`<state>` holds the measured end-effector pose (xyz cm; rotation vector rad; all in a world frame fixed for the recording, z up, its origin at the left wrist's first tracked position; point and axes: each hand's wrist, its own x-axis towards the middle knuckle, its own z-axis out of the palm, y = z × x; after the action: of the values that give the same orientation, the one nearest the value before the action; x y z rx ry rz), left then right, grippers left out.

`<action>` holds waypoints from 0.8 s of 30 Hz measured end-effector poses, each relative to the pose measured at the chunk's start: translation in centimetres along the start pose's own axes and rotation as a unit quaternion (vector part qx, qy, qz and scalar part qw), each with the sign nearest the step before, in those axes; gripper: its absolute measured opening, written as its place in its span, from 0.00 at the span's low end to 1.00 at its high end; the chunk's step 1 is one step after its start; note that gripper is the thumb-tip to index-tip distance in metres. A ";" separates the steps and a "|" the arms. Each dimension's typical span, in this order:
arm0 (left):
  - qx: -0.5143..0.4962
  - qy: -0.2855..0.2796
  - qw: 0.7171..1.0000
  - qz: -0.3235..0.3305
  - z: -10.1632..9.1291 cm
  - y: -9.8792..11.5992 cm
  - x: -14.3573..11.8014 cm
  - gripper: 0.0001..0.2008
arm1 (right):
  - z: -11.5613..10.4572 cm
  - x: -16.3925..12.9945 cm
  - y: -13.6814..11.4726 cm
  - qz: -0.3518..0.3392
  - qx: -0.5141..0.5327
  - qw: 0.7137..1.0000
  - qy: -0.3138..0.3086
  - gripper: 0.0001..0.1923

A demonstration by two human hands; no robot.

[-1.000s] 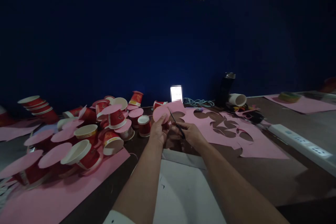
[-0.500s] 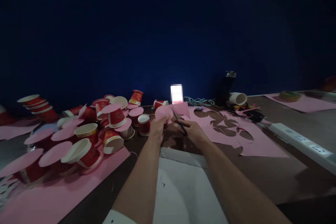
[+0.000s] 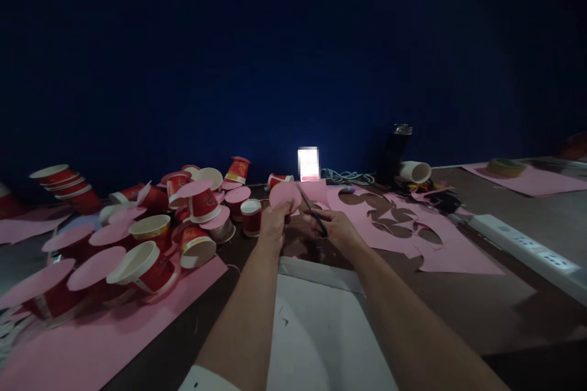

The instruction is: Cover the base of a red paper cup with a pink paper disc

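Observation:
My left hand (image 3: 276, 224) is closed on a piece of pink paper (image 3: 283, 194) with a rounded edge, pinched near its lower side. In my right hand (image 3: 337, 227) is a pair of black-handled scissors (image 3: 317, 218), the fingers wrapped round the handles. The scissor blades point up and left, at the right edge of the rounded paper. A straighter pink paper part (image 3: 317, 189) shows just behind the blades; whether it is still joined to the piece I hold, I cannot tell. Both hands are above the brown table, close together.
Red paper cups (image 3: 202, 203), several topped with pink discs, crowd the left. Pink sheets with round holes (image 3: 426, 250) lie to the right. Beyond are a lit screen (image 3: 309, 164), a black bottle (image 3: 395, 153) and a power strip (image 3: 527, 244). A white board (image 3: 321, 330) lies nearest me.
The pink paper and my left hand have shifted very slightly left. The scissors remain at the paper's edge, with hardly any other movement.

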<state>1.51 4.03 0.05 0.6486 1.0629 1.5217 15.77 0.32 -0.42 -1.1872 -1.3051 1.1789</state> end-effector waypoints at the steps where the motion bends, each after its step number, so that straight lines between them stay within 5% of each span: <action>1: -0.002 0.001 1.000 0.001 0.0 0.0 0.0 0.23 | 0.0 0.1 0.1 0.001 0.004 1.000 -0.003 0.23; 17: -0.153 0.021 0.988 -0.017 0.4 0.3 -0.1 0.16 | 1.0 -0.6 -0.8 0.044 0.071 0.996 -0.020 0.25; 24: -0.065 0.053 0.996 0.015 0.5 -0.2 -0.1 0.20 | 1.2 -1.1 -1.5 0.054 0.078 0.995 -0.017 0.26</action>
<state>1.99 4.07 0.12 0.5012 1.0282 1.6516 14.54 -0.95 0.93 -1.1394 -1.1626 1.3588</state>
